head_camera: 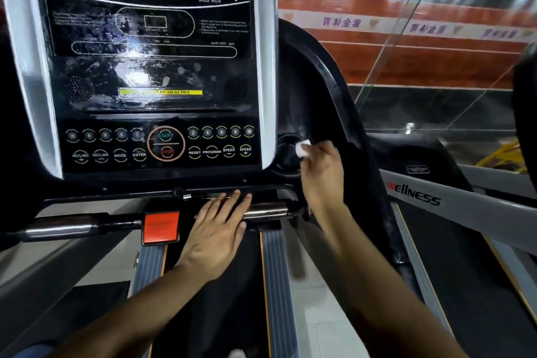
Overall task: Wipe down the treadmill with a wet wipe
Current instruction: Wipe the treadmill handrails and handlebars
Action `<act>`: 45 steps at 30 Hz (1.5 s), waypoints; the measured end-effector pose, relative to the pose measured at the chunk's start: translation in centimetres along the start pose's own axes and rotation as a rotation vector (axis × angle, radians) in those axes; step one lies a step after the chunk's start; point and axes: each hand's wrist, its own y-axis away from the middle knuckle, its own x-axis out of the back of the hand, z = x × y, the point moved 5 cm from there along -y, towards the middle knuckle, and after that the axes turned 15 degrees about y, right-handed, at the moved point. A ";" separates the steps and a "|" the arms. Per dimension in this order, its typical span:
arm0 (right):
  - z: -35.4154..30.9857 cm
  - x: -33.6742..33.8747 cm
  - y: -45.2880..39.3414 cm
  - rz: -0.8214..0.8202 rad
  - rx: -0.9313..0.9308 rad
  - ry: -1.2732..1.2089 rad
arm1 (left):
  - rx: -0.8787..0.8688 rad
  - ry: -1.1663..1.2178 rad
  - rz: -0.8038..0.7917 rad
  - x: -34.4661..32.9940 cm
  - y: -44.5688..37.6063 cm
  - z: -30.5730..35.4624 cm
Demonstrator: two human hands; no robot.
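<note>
The treadmill's black console point(151, 67) fills the upper left, its screen streaked with wet smears. My right hand point(321, 171) pinches a small white wet wipe point(302, 148) against the rim of the round cup holder point(287, 154) just right of the button panel. My left hand point(218, 227) lies flat with straight fingers on the chrome handlebar point(267, 210) below the console, right of the orange stop tab point(160, 227). The black belt point(215, 299) runs between my forearms.
The console's curved black side arm point(328, 73) rises right of my right hand. A second treadmill with a grey rail marked "Wellness" point(436, 200) stands to the right. A glass partition point(421, 38) and a red wall lie beyond.
</note>
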 end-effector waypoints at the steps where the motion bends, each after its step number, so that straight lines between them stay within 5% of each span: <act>1: -0.5 -1.0 -1.8 -0.078 0.058 0.032 | 0.005 -0.009 0.003 -0.1 -0.1 -0.1; 5: -2.5 -5.9 -5.2 -0.401 0.236 0.241 | 0.014 0.002 -0.002 -0.4 -0.4 -0.6; 12: -3.3 -7.9 -6.1 -0.447 0.069 0.344 | 0.031 -0.018 -0.028 -0.5 -0.6 -0.6; 18: -2.3 -7.1 -6.0 -0.628 0.118 0.243 | 0.058 -0.007 -0.048 -0.7 -0.4 -0.7; 24: -1.6 -3.3 -8.6 -0.032 0.096 -0.014 | 0.068 -0.006 -0.051 -0.6 -0.4 -0.6; 29: -1.8 -4.5 -6.8 0.011 0.098 -0.070 | 0.081 0.002 -0.047 -0.4 -0.3 -0.5; 35: -4.3 -0.8 -14.7 0.330 0.216 -0.147 | 0.063 -0.080 -0.008 -1.1 -0.8 -1.1; 45: -4.4 -7.6 -11.3 -0.074 0.544 0.176 | 0.004 -0.100 0.006 -1.9 -1.1 -1.1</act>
